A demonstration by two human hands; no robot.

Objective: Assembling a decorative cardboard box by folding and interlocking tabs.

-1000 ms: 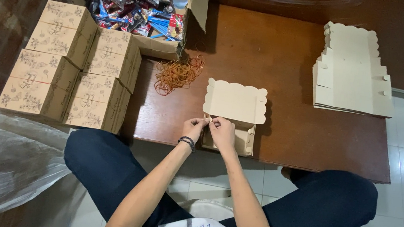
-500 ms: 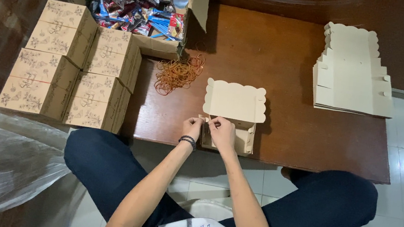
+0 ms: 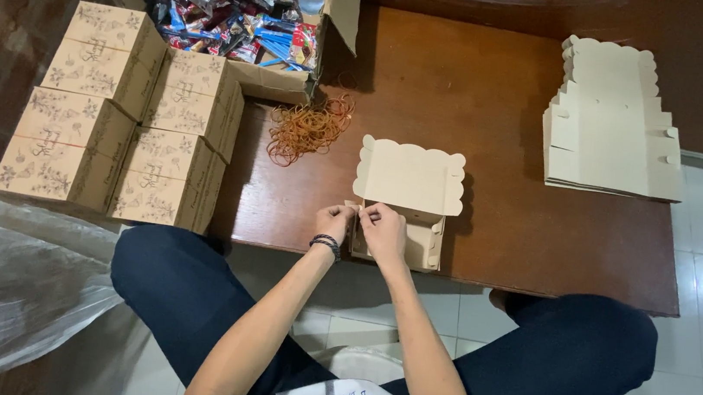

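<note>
A beige cardboard box (image 3: 408, 196) with a scalloped lid standing open sits at the near edge of the brown wooden table (image 3: 504, 153). My left hand (image 3: 335, 222) pinches the box's left front corner. A dark bracelet circles that wrist. My right hand (image 3: 383, 230) grips the same corner flap right beside the left, fingertips nearly touching. Both hands cover the left part of the box's front wall.
A pile of orange rubber bands (image 3: 307, 126) lies left of the box. Several closed printed boxes (image 3: 125, 113) are stacked at the left. An open carton of wrapped snacks (image 3: 233, 2) stands behind them. Flat box blanks (image 3: 612, 120) lie at the right. Clear plastic sheeting (image 3: 3, 283) is at lower left.
Both hands stay at the box's left front corner with only slight finger movement. The box has not shifted.
</note>
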